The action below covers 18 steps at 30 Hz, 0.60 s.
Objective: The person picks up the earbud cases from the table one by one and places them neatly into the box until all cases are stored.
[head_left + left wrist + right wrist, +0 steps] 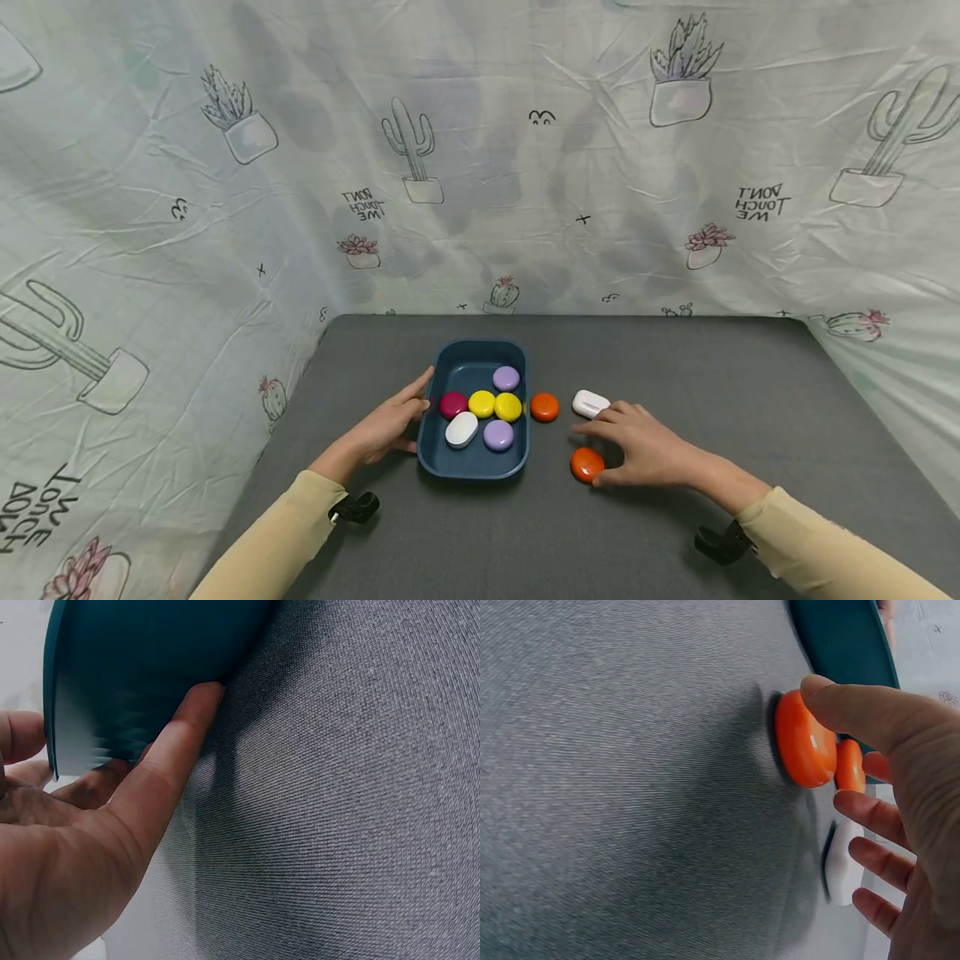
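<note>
- Touching the blue tray (467, 374) with the left hand (386, 427), fingers spread.
- Reaching over the nearer orange disc (584, 464), on the gray table (480, 546) right of the tray, with the right hand (647, 450), thumb and fingers apart.
- Near the right hand, a white piece (589, 403); just beside the tray, another orange disc (543, 407).

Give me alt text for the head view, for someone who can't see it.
The right hand is poised at an orange piece on a gray table, while the left hand touches a blue tray holding six rounded pieces. Another orange piece and a white piece lie right of the tray.
</note>
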Available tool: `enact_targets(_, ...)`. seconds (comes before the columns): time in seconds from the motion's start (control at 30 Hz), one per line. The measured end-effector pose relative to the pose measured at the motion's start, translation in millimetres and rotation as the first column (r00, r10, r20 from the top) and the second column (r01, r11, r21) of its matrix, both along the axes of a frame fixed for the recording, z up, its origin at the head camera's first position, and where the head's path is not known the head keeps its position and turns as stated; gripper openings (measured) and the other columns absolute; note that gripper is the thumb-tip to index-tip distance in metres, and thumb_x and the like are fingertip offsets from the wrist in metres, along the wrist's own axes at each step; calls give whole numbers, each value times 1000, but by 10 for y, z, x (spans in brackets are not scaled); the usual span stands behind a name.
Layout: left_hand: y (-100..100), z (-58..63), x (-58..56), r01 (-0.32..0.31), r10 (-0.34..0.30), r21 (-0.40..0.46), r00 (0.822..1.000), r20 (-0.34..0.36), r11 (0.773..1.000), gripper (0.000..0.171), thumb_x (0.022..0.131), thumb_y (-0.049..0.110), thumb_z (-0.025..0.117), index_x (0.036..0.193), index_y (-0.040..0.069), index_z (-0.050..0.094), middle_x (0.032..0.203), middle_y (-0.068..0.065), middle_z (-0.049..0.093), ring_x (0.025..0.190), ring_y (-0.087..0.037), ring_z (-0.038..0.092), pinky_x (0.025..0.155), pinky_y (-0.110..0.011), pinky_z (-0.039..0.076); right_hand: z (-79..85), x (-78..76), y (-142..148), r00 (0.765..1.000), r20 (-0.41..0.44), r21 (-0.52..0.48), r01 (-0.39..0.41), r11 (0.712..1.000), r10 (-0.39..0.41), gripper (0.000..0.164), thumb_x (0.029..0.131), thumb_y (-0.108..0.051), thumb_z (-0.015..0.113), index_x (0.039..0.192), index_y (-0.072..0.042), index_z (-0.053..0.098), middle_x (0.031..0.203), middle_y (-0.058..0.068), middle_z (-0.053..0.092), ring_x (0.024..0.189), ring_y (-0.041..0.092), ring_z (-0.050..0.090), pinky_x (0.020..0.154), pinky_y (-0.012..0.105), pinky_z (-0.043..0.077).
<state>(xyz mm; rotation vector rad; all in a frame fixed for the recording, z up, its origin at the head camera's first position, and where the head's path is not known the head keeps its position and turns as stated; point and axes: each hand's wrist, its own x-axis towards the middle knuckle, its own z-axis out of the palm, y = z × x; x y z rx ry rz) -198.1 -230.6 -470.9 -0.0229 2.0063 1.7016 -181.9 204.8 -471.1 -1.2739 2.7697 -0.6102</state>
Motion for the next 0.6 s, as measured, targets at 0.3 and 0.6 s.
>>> enact_targets(0.3, 16, 16, 78, -11, 11, -4, 1000, -5, 1000, 63, 109, 20, 41, 163, 43, 18, 162, -20, 25, 131, -40, 49, 78, -53, 58, -88, 79, 19, 1000, 19, -12, -8, 1000, 8, 66, 76, -48, 89, 133, -24, 68, 122, -10, 65, 109, 15, 50, 86, 44, 41)
enact_targets(0.6, 36, -5, 155, -23, 23, -10, 1000, -19, 1000, 63, 109, 20, 42, 163, 43, 19, 162, -20, 24, 130, -41, 49, 78, -53, 58, -123, 142, 25, 999, 49, -13, -10, 1000, 10, 62, 76, -44, 90, 131, -24, 68, 121, -11, 65, 107, 14, 50, 85, 42, 42)
